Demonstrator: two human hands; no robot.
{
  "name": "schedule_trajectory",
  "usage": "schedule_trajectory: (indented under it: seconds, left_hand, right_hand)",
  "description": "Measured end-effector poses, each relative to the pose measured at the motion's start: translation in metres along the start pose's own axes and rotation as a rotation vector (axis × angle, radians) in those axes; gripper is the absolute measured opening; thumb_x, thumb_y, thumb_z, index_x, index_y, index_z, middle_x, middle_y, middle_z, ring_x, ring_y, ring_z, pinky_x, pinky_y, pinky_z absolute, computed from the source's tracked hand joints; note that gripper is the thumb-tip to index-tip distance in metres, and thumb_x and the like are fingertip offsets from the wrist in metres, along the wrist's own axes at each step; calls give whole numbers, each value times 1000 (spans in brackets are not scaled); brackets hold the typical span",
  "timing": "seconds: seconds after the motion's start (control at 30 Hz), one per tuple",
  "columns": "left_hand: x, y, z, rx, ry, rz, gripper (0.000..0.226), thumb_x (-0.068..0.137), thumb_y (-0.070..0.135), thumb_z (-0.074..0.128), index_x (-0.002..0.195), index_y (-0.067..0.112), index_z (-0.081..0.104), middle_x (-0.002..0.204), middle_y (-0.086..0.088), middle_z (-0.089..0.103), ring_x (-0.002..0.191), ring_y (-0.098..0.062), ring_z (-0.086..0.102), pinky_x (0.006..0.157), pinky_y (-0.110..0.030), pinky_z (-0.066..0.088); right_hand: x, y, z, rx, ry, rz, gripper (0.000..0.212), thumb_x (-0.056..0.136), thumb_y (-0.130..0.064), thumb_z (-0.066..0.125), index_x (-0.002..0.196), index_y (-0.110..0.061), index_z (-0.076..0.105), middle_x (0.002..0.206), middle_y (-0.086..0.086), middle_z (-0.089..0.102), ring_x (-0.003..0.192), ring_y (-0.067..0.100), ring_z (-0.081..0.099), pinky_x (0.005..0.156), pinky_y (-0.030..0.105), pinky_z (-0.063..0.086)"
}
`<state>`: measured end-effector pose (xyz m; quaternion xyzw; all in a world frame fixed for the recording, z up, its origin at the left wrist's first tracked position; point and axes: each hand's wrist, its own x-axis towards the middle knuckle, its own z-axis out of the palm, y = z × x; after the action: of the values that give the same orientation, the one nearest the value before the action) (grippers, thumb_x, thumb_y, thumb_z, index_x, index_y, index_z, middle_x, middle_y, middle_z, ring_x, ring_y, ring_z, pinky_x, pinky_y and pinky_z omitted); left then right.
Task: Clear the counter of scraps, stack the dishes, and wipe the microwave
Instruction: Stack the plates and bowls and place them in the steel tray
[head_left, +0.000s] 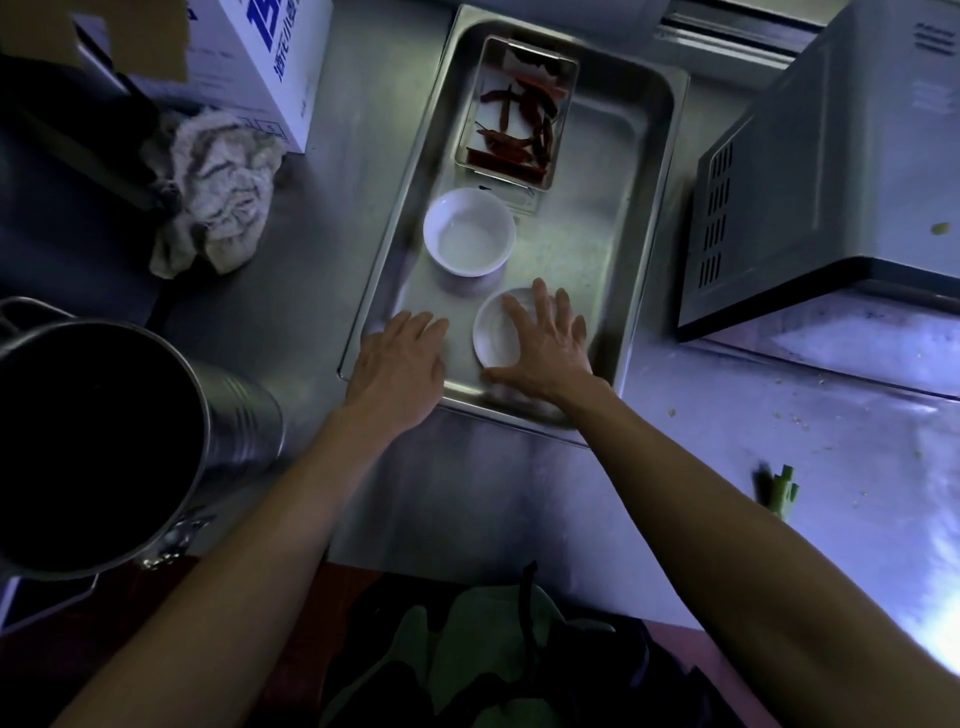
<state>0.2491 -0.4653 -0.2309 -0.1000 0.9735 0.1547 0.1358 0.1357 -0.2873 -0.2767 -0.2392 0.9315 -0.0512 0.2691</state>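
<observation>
On the steel counter (483, 499), seen from the head camera, a large metal tray (631, 249) lies lengthwise, its near short edge toward the person. Both hands reach into the tray's near end. The right hand (545, 345) lies flat with fingers spread over a small white dish (493, 338) near the tray's near right corner; the fingers are straight, pressing or resting on the dish rather than curling round it, and the thumb stretches along the dish's near rim. The left hand (397, 364) rests open at the near left corner of the tray, fingers straight and together, palm down over the tray's rim; whether it touches the tray floor I cannot tell. Just beyond the small dish, along the tray's left side, stands a white bowl (469, 231). Farther on, at the tray's far end, a small rectangular metal container (563, 67) holds dried red chillies (519, 124).

Right of the tray, at the counter's far right, sits the microwave (831, 171), with a small yellowish scrap (939, 227) on its top. A green vegetable scrap (782, 491) lies near the counter's right edge, with crumbs scattered around it. Left of the tray a crumpled cloth (218, 192) lies beside a white cardboard box (270, 57) with blue print. At the near left corner stands a tall steel pot (228, 395).
</observation>
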Motion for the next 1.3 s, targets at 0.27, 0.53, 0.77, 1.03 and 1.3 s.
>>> schedule_trajectory:
  seconds: [0.27,0.53,0.77,1.03,1.3]
  left_hand:
    - [-3,5,3,-23,-28,2,54,98,28,48,149,19,38,153,-2,40,143,-23,31,110,-50,34]
    - [-7,26,-2,-31,-3,30,53,95,27,52,146,17,43,148,-4,46,137,-25,38,103,-48,40]
    - [-6,90,-7,14,8,159,54,95,30,54,146,17,44,144,-6,51,132,-29,44,100,-49,43]
    - [-38,212,8,74,11,370,52,94,30,52,144,19,45,144,-4,53,133,-27,45,99,-46,45]
    - [-102,344,45,162,-29,561,57,99,36,49,152,20,36,153,0,42,141,-21,36,110,-41,37]
  right_hand:
    - [-5,2,2,-18,13,-19,110,72,-76,64,157,-30,11,164,6,-22,150,38,-20,119,63,1]
    - [-36,7,-15,48,148,-46,78,92,-56,54,156,-27,21,168,6,-1,154,30,-1,122,54,15]
    - [-116,48,-44,245,371,-47,60,94,-36,60,148,-20,40,161,10,29,149,28,25,114,46,32]
    - [-239,149,-26,364,412,154,55,94,-30,62,146,-17,48,158,11,35,146,28,30,115,42,30]
    - [-375,243,5,461,524,305,54,95,-31,62,145,-17,47,153,11,43,143,31,35,112,46,36]
